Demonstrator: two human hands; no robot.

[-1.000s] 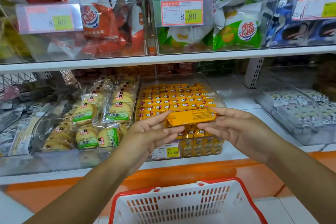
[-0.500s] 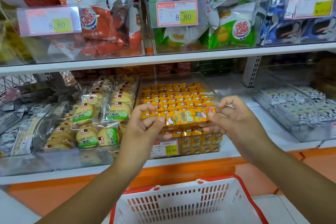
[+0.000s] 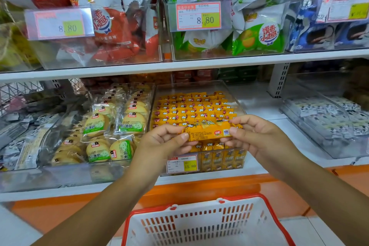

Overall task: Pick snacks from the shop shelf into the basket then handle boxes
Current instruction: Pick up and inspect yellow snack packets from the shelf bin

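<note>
Left of shelf: A clear plastic bin of round pale biscuits in see-through wrappers sat at the front edge of the white lower shelf.
Left hand: And there was the left hand, thumb and fingertips pinching the near end of a small yellow foil snack packet.
Packet: It hung in the air between both hands, just above the front edge of the clear plastic bin packed with rows of matching yellow packets, not touching them.
Right hand: The right hand pinched the opposite end between thumb and forefinger, the other fingers curled in behind.
Basket: A white slotted plastic basket with a red rim waited below the shelf's front edge, nearer the person, with no snack showing in the part in view.
Risk: Only the crimped ends were held, and foil is slick. If one pinch let go early, the packet could have swung and dropped back into the bin or onto the shelf's front edge, missing the basket. A careless lowering could also have clipped the red rim.
Axis: The long axis ran left to right, close to level, the right end a touch higher. Each end pointed at a hand, and the small-print face was turned toward the person.
</note>
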